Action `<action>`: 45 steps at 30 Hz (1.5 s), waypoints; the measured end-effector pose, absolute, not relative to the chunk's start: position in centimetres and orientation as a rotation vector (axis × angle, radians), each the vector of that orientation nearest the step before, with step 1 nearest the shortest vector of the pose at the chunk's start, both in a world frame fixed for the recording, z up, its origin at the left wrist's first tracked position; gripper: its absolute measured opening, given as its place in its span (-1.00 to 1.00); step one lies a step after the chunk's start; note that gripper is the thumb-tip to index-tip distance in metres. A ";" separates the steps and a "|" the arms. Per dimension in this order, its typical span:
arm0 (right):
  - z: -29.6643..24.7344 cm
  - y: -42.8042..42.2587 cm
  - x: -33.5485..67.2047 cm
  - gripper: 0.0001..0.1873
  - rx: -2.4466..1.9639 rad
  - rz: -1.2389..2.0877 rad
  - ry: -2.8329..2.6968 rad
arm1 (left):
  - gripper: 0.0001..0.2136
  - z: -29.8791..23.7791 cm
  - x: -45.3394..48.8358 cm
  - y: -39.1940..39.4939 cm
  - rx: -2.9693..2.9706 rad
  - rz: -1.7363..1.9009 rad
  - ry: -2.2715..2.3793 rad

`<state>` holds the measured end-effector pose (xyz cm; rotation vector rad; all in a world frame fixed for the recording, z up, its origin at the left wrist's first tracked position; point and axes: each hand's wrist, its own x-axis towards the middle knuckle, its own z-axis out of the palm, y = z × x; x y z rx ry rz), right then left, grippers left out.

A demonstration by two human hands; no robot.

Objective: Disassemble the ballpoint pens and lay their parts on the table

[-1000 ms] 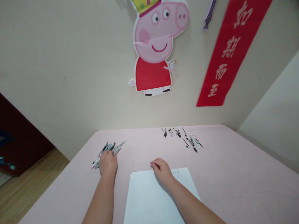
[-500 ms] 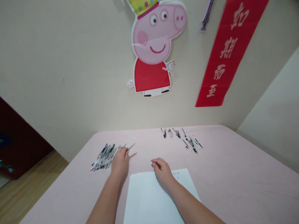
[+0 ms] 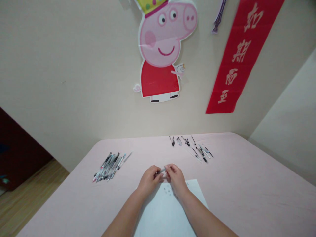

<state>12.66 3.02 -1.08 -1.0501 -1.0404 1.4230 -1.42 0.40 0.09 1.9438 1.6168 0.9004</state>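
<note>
A pen (image 3: 162,170) is held between my two hands, just above the top edge of a white sheet of paper (image 3: 163,214). My left hand (image 3: 149,180) is closed round its left end. The fingers of my right hand (image 3: 175,177) pinch its other end. Most of the pen is hidden by my fingers. Small dark handwriting (image 3: 168,191) shows near the top of the sheet, between my wrists. Left of my hands lies a heap of pens (image 3: 110,167), roughly side by side.
A looser group of pens and pen parts (image 3: 201,152) lies at the back right of the pink-covered table (image 3: 247,191). Behind the table rises a wall with a cartoon pig cutout (image 3: 160,79) and a red banner (image 3: 237,62).
My left hand has moved right from beside the pen heap, bringing a pen with it. Both hands now meet on that pen. My right hand has shifted only slightly.
</note>
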 end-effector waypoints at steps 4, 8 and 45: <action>-1.5 3.1 12.6 -0.58 -1.040 1.442 -1.023 | -0.94 0.0 -1.7 0.5 1.895 0.946 1.630; -1.6 3.1 12.7 -0.57 -1.035 1.471 -1.007 | -0.91 0.0 -2.1 0.6 1.916 0.942 1.600; -2.0 3.8 13.1 -0.61 -0.973 1.440 -0.923 | -0.82 1.3 -2.6 0.3 2.225 0.891 1.612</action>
